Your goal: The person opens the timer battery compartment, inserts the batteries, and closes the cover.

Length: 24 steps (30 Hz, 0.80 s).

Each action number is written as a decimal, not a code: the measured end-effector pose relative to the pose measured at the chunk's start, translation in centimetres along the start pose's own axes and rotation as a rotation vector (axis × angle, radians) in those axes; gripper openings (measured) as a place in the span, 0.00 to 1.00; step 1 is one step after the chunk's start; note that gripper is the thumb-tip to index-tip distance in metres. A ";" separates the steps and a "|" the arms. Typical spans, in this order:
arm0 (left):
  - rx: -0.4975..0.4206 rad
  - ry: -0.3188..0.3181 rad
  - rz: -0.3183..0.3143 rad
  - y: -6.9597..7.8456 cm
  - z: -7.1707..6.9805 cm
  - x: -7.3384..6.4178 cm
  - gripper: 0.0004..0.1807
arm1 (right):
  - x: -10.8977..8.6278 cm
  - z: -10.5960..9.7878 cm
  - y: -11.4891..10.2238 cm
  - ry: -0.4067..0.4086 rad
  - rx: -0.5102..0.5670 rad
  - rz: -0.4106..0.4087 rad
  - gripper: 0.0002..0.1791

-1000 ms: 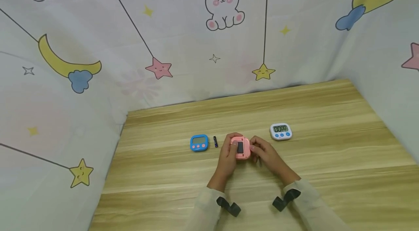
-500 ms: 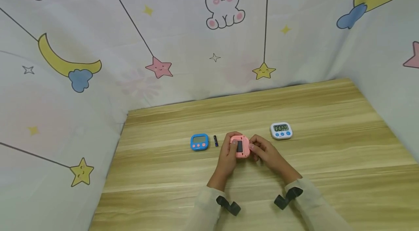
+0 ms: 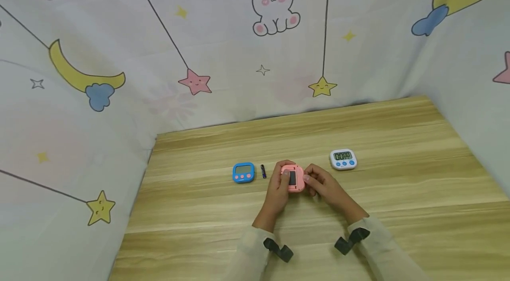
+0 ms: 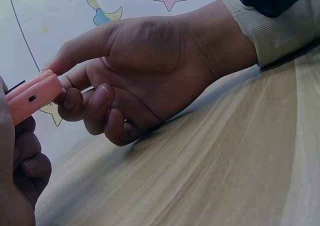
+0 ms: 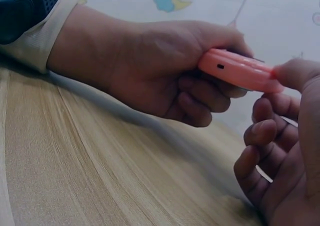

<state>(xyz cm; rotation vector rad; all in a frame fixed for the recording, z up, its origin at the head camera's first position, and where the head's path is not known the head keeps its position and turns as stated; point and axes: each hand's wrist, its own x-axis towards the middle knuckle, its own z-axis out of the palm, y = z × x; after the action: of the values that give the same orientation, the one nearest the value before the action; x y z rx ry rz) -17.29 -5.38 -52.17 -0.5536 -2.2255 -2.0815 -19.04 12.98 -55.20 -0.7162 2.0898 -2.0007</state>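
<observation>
In the head view, a pink digital timer (image 3: 297,183) is held between both hands above the table. Its upturned face has a dark rectangle set in a recessed frame. The left hand (image 3: 277,189) grips its left side, thumb on top and curled fingers beneath. At the opposite edge, the right hand (image 3: 324,186) pinches the timer between thumb and index finger. The right wrist view gives the pink timer (image 5: 237,71) edge-on, with a small dark slot in its side. Loosely bent, the right hand's other fingers (image 4: 100,96) hang below it in the left wrist view.
Left of the hands lie a blue timer (image 3: 243,172) with pink buttons and a small dark battery (image 3: 263,171). A white timer (image 3: 343,159) with blue buttons sits to the right. The wooden table (image 3: 191,210) meets a patterned cloth (image 3: 223,42) behind and at both sides.
Both hands keep their hold on the pink timer with almost no movement. The whole head view shifts very slightly.
</observation>
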 end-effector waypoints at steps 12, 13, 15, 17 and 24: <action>0.016 -0.008 -0.026 0.0 -0.1 -0.1 0.16 | -0.1 0.1 0.4 0.001 -0.007 0.050 0.06; 0.016 -0.008 -0.027 0.0 -0.1 -0.1 0.16 | -0.1 0.1 0.4 0.003 -0.009 0.050 0.06; 0.018 0.002 -0.028 -0.1 0.0 0.0 0.15 | -0.1 0.2 0.3 0.026 -0.014 0.055 0.05; 0.028 0.022 -0.022 -0.1 0.0 0.0 0.15 | 0.0 0.4 0.2 0.070 -0.029 0.054 0.06; 0.053 0.116 -0.033 0.0 0.2 0.1 0.15 | -0.1 1.2 -2.4 0.121 -0.180 -0.095 0.27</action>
<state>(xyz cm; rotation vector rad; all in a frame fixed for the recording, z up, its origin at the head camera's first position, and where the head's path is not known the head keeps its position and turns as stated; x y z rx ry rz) -17.34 -5.21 -52.17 -0.3847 -2.2326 -2.0076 -17.87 12.00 -53.01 -0.7549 2.3725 -1.9672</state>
